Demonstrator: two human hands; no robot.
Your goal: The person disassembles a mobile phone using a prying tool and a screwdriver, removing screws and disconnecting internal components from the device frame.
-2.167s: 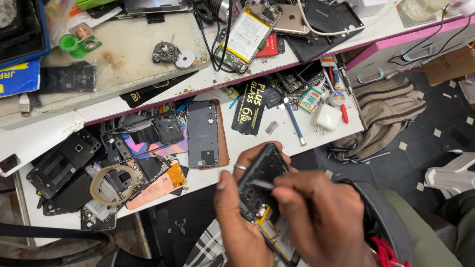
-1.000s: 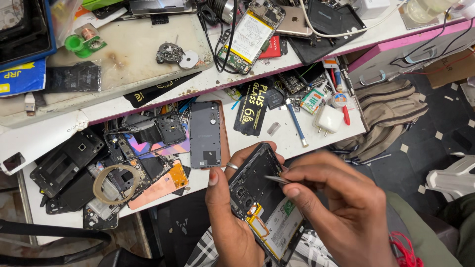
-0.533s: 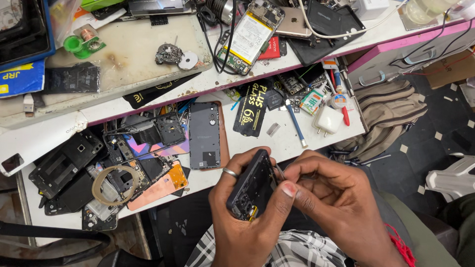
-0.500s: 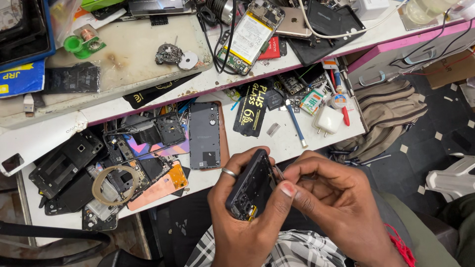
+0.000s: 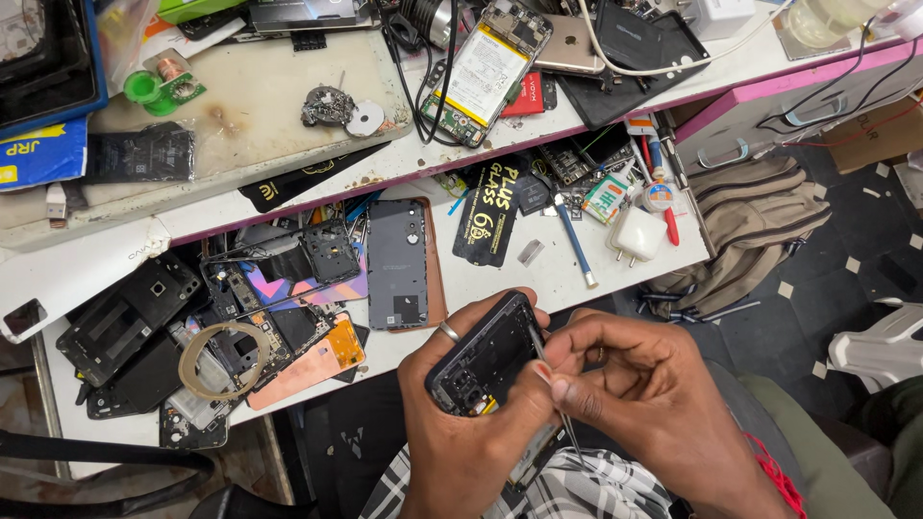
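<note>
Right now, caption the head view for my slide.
Left hand holds an opened phone; right hand works tweezers inside it.

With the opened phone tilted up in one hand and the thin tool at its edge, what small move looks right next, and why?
Probably a slight levering of the tweezers along the top edge. The left hand grips the opened phone tilted on edge, and the right hand pinches the thin metal tool with its tip at the phone's upper corner. What the tip touches is too small to tell, so keep it gentle.

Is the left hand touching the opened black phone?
Touching. In the head view the left hand wraps around the opened black phone, its fingers on the upper edge and its thumb pressed against the near side.
</note>
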